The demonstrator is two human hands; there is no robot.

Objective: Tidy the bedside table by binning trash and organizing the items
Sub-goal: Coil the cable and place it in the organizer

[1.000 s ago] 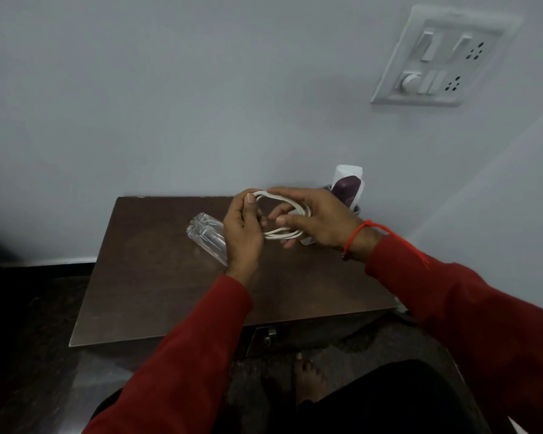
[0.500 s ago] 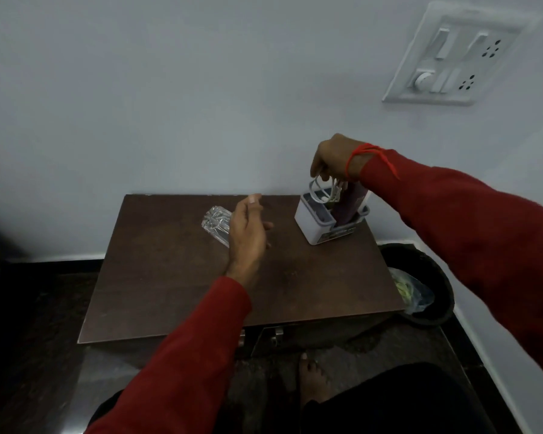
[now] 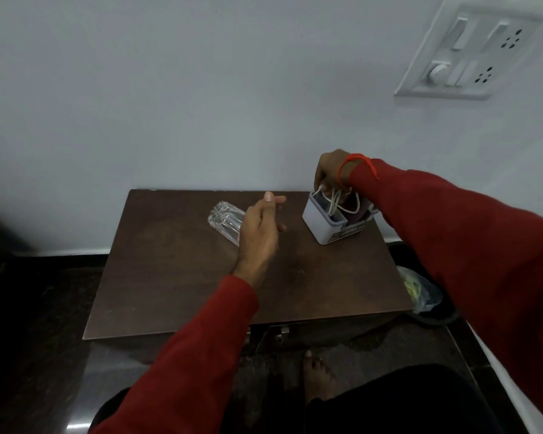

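Note:
On the dark brown bedside table [image 3: 176, 277] a small white organizer box [image 3: 322, 225] stands at the back right. My right hand [image 3: 331, 170] is above it, fingers closed on a coiled white cable [image 3: 337, 200] that hangs into the box beside a dark purple item [image 3: 355, 216]. A clear plastic bottle [image 3: 224, 219] lies on its side at the back middle. My left hand [image 3: 261, 230] hovers just right of the bottle, holding nothing, fingers loosely apart and partly hiding the bottle's near end.
A black bin [image 3: 433, 317] with a crumpled plastic bag [image 3: 420, 291] stands on the floor to the table's right. A switch and socket plate [image 3: 470, 51] is on the wall upper right. My bare foot [image 3: 318, 375] rests below the table's drawer front.
Both hands held the coiled cable over the table. The right hand carried it to the organizer box and now lowers it in; the left hand let go and stays near the bottle.

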